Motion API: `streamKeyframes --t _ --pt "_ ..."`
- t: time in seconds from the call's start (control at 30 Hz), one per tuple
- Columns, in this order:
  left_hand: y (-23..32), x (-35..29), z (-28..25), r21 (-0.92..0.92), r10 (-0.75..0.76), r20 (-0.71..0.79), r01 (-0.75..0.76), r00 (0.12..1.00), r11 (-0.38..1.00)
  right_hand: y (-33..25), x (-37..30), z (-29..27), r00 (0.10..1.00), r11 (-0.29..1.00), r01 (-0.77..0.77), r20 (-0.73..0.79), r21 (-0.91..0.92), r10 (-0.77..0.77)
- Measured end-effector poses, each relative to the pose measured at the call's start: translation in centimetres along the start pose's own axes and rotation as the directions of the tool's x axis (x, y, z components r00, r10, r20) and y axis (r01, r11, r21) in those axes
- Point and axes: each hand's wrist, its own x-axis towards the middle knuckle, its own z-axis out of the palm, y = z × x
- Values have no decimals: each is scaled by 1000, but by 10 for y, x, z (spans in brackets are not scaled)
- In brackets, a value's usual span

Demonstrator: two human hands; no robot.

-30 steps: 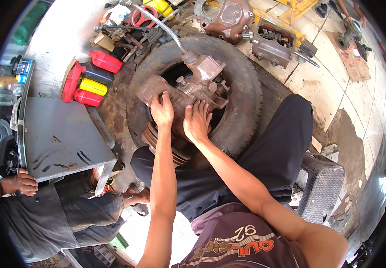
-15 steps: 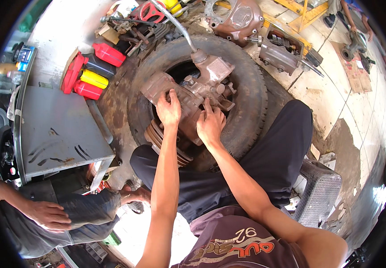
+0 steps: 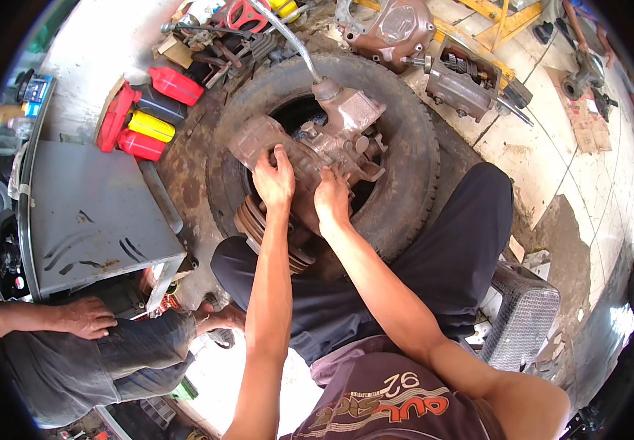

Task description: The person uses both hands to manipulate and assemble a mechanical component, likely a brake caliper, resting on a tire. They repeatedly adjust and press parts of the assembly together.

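A brown, dirty gearbox casing (image 3: 252, 141) lies across a worn tyre (image 3: 414, 169) in front of my crossed legs. From its turret (image 3: 357, 111) a bent gear lever (image 3: 293, 40) rises toward the far side. My left hand (image 3: 275, 178) grips the casing's middle, thumb and forefinger on its upper face. Close beside it on the right, my right hand (image 3: 331, 196) holds the casing near a seam, its fingers bent over and partly hidden. Below the casing's near left side sits a rusty ribbed round part (image 3: 257, 229).
An open gear housing (image 3: 462, 84) and a bell-shaped housing (image 3: 394, 33) lie beyond the tyre. Red, yellow and black bottles (image 3: 148, 126) lie at left above a grey metal bench (image 3: 93, 220). Another person's hand (image 3: 88, 317) rests on their leg at lower left.
My right hand has shifted slightly left toward my left hand, and its stretched forefinger has curled in. The other person's hand has drawn back up the leg.
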Motion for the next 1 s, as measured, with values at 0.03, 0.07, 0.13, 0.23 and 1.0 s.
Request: streamKeyframes --t 0.03,0.07,0.13,0.23,1.0 --pt "-1 0 -2 -6 -26 15 26 1000 1000 -10 -5 -3 1000 996 24 -8 -86 -24" --pt "-1 0 -1 -12 -2 -5 2 1000 1000 -9 -3 -3 999 992 39 -31 -116 -43" --pt "1 -1 2 -23 45 -45 -46 998 999 -6 1 0 994 982 66 -74 -178 -80" --pt "0 -1 1 13 15 -48 -15 999 1000 -4 0 -13 994 977 104 44 -186 -98" --pt "1 -3 5 36 37 -48 -35 998 999 -5 18 -11 968 879 155 -107 -451 -225"
